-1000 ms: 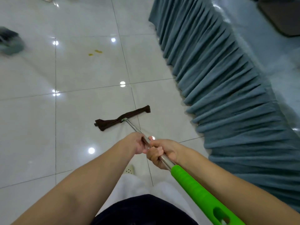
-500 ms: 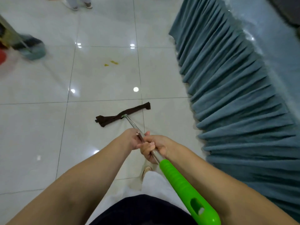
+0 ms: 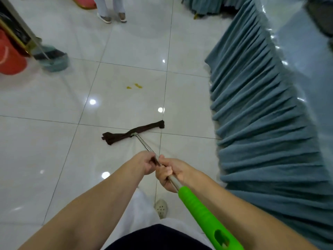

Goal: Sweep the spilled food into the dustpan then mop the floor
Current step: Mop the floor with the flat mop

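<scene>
Mop (image 3: 134,132) sat flat on tile short of the yellow spill (image 3: 134,86), our left hand (image 3: 144,163) and right hand (image 3: 169,173) both clamped on its stiff metal shaft, limp cloth head likely dragging light.

Food bits (image 3: 134,86) beyond mop head (image 3: 133,132)
</scene>
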`<state>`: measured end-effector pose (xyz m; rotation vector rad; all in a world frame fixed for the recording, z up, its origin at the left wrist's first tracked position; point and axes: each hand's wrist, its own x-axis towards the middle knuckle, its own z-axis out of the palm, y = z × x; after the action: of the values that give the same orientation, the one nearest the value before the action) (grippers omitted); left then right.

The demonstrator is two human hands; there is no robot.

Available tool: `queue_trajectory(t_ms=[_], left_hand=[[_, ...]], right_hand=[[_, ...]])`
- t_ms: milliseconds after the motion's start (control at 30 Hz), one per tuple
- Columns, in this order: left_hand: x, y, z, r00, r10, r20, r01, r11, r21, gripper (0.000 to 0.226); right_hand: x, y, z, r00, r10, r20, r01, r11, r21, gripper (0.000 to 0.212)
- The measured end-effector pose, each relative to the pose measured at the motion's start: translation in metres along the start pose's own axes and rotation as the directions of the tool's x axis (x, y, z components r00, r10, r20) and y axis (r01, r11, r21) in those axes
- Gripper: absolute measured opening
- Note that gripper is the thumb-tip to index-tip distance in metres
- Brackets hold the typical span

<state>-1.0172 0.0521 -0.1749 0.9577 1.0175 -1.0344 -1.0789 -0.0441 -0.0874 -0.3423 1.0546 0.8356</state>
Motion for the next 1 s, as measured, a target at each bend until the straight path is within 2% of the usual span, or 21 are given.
queue_trajectory(t_ms=[100,233,467,733,1000], left_hand=[[0.009,0.031,0.008,1.0,0.025,-0.007,-0.026,0.999,-0.037,0.021],[0.017,0.083,0.021,0.999,0.049,0.014,-0.049,0.998,-0.051,0.026],[0.031,0.194,0.032,0.998,0.025,0.057,-0.023,0.999,-0.031,0.015],[0.057,0.334,0.028,0.998,-0.025,0.052,0.025,1.0,-0.016,0.016],[0.069,0.387,0.042,0.988,-0.134,0.082,0.135,0.991,-0.002,0.018]], right_hand=[[0.008,-0.026,0.021,1.0,-0.007,-0.015,0.007,1.0,-0.029,0.036],[0.021,-0.067,0.054,0.999,-0.028,-0.021,0.027,0.999,-0.042,0.035],[0.053,-0.141,0.128,1.0,0.01,0.001,-0.01,1.0,0.023,0.034],[0.091,-0.217,0.236,1.0,-0.006,-0.028,0.008,0.998,0.065,0.031],[0.088,-0.261,0.264,0.993,0.036,-0.115,-0.044,0.997,-0.066,0.027]])
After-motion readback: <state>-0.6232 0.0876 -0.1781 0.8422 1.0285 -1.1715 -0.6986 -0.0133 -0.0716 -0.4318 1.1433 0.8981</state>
